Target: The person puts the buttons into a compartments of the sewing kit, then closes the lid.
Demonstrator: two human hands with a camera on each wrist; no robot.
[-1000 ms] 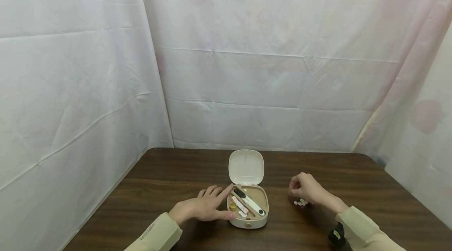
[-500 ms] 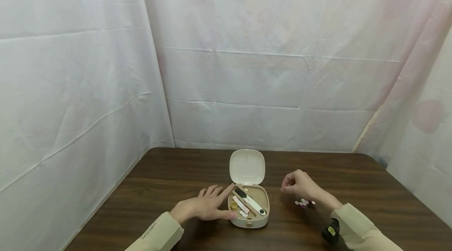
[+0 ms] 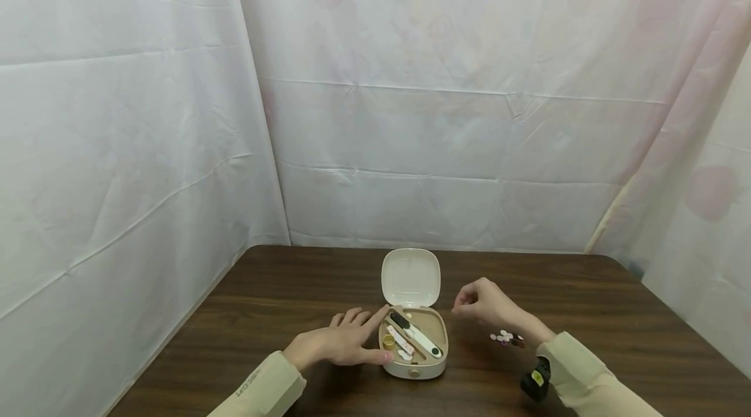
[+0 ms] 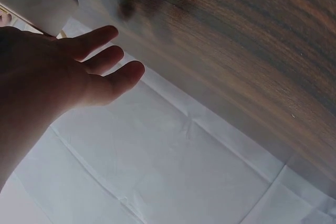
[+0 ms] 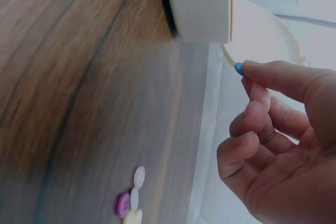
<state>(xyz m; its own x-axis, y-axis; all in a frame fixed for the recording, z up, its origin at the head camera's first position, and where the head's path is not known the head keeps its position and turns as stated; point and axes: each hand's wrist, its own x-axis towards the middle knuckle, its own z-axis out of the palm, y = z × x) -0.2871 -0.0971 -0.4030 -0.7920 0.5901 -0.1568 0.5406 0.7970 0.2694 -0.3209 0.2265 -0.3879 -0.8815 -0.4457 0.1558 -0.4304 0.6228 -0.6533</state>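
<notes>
A blue button (image 5: pixel 239 68) is pinched between the thumb and forefinger of my right hand (image 3: pixel 489 305), just right of the open white sewing box (image 3: pixel 414 371). My left hand (image 3: pixel 337 342) lies against the box's left side, fingers spread and straight, thumb at the front corner. Inside the box's tan tray are a black-and-white tool (image 3: pixel 415 334), a white strip with red marks (image 3: pixel 400 340), a gold ring-like thimble (image 3: pixel 388 341) and a few white buttons (image 3: pixel 405 355). Near my right wrist, a small pile of buttons (image 3: pixel 504 337) lies on the table, a purple button (image 5: pixel 123 204) among them.
The box's lid (image 3: pixel 411 277) stands raised behind the tray. Dark wooden table (image 3: pixel 305 280) surrounds the box, with white curtains (image 3: pixel 387 111) hanging behind and at the sides. A black wrist device (image 3: pixel 536 379) sits under my right sleeve.
My right hand has moved left from the button pile toward the box, uncovering more of the pile. My left hand stays against the box.
</notes>
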